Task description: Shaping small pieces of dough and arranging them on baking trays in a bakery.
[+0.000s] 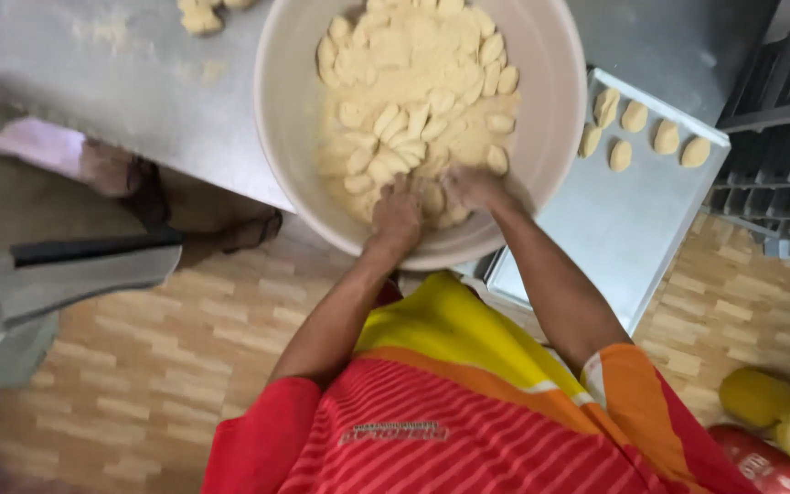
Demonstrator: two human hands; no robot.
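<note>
At the bottom of the frame a red striped shirt with yellow and orange panels (pixel 468 384) is seen, worn by the person whose arms reach upward into the picture. At the lower right, a yellow bottle-like container (pixel 765 398) and a red object (pixel 761 462) lie on the floor. The floor (pixel 139 366) is covered in a pale wood-block pattern, and it fills the lower left and the right edge of the frame.

Just above the centre, the left hand (pixel 398 217) and the right hand (pixel 473 187) are pressed side by side into the near part of a large pale bowl (pixel 541 55). The fingers are curled into the dough pieces (pixel 413 119), small oval lumps heaped on a floury mass; whether any piece is actually gripped cannot be told.

The bowl is carried at the edge of a grey metal table (pixel 139 91), which is dusted with flour in the upper left, where a few more lumps (pixel 201 16) are left. To the right of the bowl a flat metal tray (pixel 614 229) is laid, with six shaped pieces (pixel 637 116) set along its far end. In the upper right corner dark stacked crates (pixel 779 137) are seen. At the left, another person's foot (pixel 249 230) and a grey garment (pixel 66 274) are visible under the table edge.
</note>
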